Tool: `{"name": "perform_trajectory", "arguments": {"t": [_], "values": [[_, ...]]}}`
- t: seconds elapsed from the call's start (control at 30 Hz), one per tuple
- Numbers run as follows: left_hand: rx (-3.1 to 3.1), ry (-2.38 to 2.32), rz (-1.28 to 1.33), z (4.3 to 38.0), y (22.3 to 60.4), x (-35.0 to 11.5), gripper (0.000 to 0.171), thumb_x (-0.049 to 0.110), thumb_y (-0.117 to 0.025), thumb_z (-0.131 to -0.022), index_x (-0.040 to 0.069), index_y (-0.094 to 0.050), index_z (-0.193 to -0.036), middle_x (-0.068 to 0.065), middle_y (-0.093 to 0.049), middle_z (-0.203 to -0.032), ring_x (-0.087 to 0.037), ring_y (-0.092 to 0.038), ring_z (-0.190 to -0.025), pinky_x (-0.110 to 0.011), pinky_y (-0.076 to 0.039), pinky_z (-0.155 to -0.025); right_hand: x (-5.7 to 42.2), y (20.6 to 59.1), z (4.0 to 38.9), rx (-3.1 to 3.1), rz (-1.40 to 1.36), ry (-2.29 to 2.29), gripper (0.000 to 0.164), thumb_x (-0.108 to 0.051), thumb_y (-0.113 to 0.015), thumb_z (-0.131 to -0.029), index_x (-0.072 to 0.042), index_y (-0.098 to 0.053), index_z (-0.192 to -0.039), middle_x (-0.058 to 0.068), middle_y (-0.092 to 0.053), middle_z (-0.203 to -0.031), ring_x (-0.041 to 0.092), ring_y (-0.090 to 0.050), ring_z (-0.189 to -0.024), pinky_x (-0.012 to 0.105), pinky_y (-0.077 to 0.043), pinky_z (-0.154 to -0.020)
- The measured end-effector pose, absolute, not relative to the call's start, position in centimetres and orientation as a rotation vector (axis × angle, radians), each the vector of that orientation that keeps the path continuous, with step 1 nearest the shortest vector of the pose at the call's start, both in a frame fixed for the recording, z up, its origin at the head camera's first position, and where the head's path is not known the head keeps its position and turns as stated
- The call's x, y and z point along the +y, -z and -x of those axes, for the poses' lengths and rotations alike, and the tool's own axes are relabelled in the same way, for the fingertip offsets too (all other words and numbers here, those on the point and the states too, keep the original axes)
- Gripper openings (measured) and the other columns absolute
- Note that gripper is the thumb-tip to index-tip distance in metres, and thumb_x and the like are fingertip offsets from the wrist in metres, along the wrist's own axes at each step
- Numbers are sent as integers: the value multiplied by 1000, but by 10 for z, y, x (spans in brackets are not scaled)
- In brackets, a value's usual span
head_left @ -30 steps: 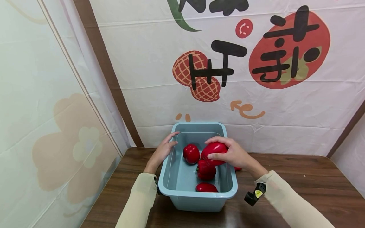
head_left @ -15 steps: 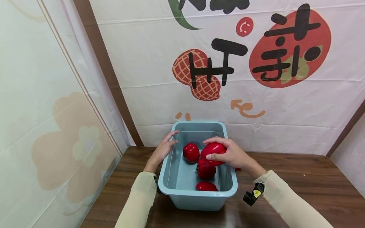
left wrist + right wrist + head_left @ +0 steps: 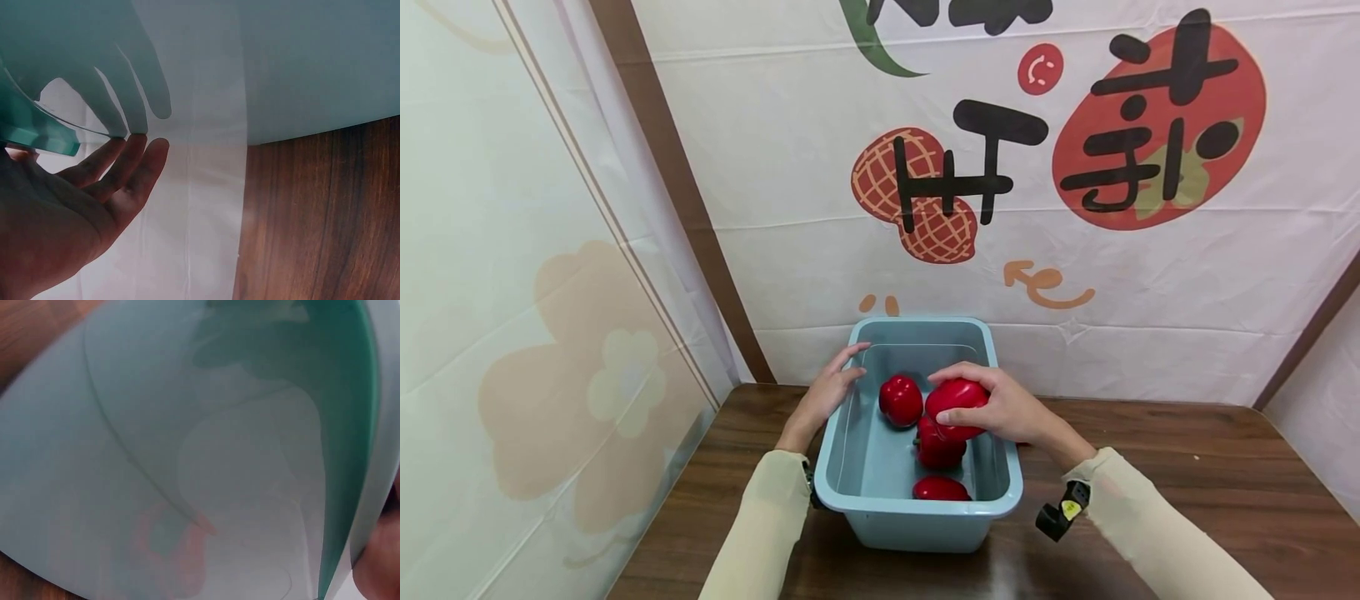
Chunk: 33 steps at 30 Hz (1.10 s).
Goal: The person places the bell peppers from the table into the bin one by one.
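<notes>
In the head view my right hand (image 3: pixel 1011 408) grips a large glossy red bell pepper (image 3: pixel 957 404), fingers over its far side and thumb on the near side. It is inside the light blue plastic basin (image 3: pixel 917 507), right over another red bell pepper (image 3: pixel 940 448). Further red bell peppers lie in the basin: one to the left (image 3: pixel 900 402) and one by the near wall (image 3: pixel 942 488). My left hand (image 3: pixel 827 392) rests at the left rim with thumb and forefinger over it. In the left wrist view its other fingers (image 3: pixel 140 172) touch the outer wall, extended.
The basin stands on a dark brown wooden table (image 3: pixel 1150 483). Close behind it hangs a white printed cloth (image 3: pixel 805 275), and a pale cloth panel (image 3: pixel 572 375) rises on the left. In the right wrist view the basin's outer wall (image 3: pixel 156 444) fills most of the picture.
My right hand has shifted slightly left and down with the bell pepper. A bit of red beside the basin's right wall is now mostly covered. My left hand stays at the rim.
</notes>
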<state>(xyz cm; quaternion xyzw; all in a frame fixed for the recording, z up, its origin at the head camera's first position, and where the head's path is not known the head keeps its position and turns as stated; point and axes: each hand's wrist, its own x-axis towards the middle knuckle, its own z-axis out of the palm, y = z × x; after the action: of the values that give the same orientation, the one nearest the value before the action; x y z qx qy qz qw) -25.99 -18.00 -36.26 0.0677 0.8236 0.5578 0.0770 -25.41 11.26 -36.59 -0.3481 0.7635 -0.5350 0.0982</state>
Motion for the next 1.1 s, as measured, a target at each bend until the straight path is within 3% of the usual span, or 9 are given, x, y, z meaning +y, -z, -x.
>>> {"name": "perform_trajectory", "arguments": {"t": [0.47, 0.7, 1.1], "values": [[2492, -1650, -206, 258, 361, -179, 51, 20, -39, -104, 14, -33, -154, -18, -22, -162, -44, -37, -136, -67, -32, -107, 110, 367, 253, 2298, 1098, 1468, 70, -24, -83, -79, -23, -53, -143, 5, -56, -133, 31, -53, -119, 34, -58, -79], [2486, -1647, -205, 261, 363, -179, 51, 18, -39, -104, 15, -33, -154, -20, -21, -161, -46, -37, -135, -67, -33, -106, 110, 368, 253, 2325, 1142, 1404, 68, -27, -82, -80, -24, -53, -142, 10, -56, -134, 29, -54, -117, 32, -58, -78], [2530, -1684, -199, 285, 400, -188, 46, 27, -40, -104, 31, -39, -150, -11, -26, -161, -43, -39, -134, -70, -33, -103, 108, 371, 252, 2349, 1202, 1313, 63, -28, -80, -82, -23, -55, -140, 1, -57, -134, 25, -54, -119, 29, -57, -79]]}}
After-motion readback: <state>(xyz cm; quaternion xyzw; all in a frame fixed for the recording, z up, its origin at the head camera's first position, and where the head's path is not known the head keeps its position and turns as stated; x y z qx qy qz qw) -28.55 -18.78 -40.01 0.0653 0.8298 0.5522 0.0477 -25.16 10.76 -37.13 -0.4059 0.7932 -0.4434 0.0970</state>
